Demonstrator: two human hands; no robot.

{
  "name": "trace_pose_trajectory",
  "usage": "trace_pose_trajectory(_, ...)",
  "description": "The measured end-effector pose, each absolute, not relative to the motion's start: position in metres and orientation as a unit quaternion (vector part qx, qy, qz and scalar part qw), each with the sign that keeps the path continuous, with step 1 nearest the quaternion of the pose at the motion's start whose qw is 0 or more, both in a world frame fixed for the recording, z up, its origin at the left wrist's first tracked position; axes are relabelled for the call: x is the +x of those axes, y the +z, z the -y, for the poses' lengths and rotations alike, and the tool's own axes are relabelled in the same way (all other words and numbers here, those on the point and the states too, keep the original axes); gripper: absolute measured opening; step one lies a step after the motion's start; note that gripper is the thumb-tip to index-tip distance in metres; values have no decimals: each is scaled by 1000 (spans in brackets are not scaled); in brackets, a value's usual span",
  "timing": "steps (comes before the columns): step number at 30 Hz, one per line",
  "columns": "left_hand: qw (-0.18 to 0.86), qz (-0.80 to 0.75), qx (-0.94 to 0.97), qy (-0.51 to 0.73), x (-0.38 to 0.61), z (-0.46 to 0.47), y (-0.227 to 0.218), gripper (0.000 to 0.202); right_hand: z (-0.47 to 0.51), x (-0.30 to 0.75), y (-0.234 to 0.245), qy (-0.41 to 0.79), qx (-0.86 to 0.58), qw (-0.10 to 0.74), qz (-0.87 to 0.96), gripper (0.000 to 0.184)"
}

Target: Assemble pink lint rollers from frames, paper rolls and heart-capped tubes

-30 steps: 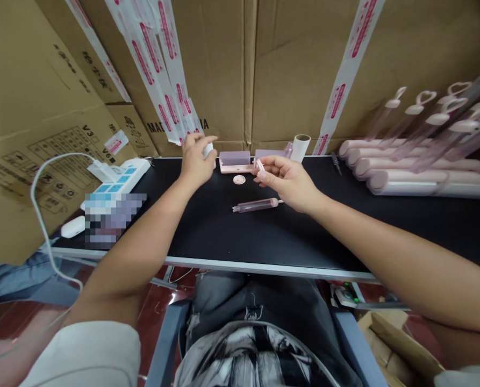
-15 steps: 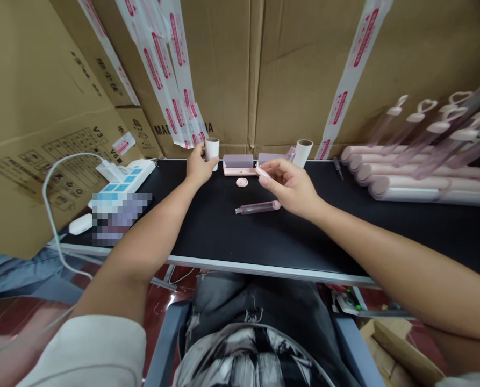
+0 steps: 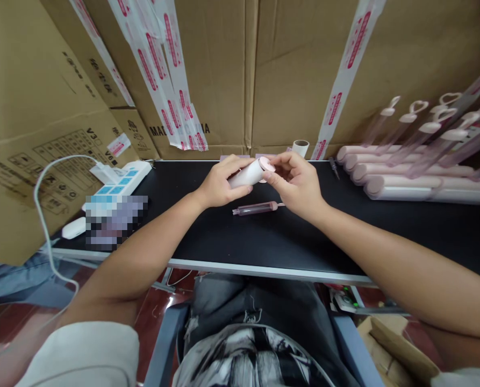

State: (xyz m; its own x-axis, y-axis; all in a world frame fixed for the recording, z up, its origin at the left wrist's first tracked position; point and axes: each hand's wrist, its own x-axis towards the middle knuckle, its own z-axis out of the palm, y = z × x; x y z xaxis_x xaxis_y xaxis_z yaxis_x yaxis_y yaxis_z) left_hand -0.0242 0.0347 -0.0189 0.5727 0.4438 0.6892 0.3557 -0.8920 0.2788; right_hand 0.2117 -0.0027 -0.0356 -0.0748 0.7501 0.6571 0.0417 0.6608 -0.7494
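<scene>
My left hand (image 3: 217, 185) is closed round a white paper roll (image 3: 245, 175), held on its side above the black table (image 3: 223, 236). My right hand (image 3: 298, 183) pinches a small pink round cap (image 3: 267, 164) against the roll's right end. Just below both hands a clear pink tube (image 3: 256, 208) lies flat on the table. A second white roll (image 3: 300, 148) stands upright at the back edge, behind my right hand.
Cardboard boxes with pink-printed tape strips wall the back and left. A white and blue power strip (image 3: 121, 180) with its cable lies at the left. Stacked pink rollers (image 3: 417, 177) and clear handles (image 3: 425, 131) fill the right side.
My left hand picked the white roll up from the back edge and brought it to the middle. My right hand moved in to meet its end with the pink cap.
</scene>
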Motion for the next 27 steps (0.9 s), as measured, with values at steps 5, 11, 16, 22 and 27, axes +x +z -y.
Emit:
trace_pose_trajectory(5,69,-227,884,403,-26,-35,-18,62,4,212,-34,310,-300,602,672,44)
trace_pose_trajectory(11,92,-255,877,396,-24,-31,-17,62,5,215,-35,255,-319,571,712,48)
trace_pose_trajectory(16,99,-268,871,399,-24,-31,-17,64,4,217,-36,188,-317,563,740,58)
trace_pose_trajectory(22,121,-277,859,414,-23,-31,-19,64,7,219,-36,92,-306,500,805,65)
trace_pose_trajectory(27,124,-269,855,426,-22,-30,-19,63,8,219,-36,92,-306,494,809,77)
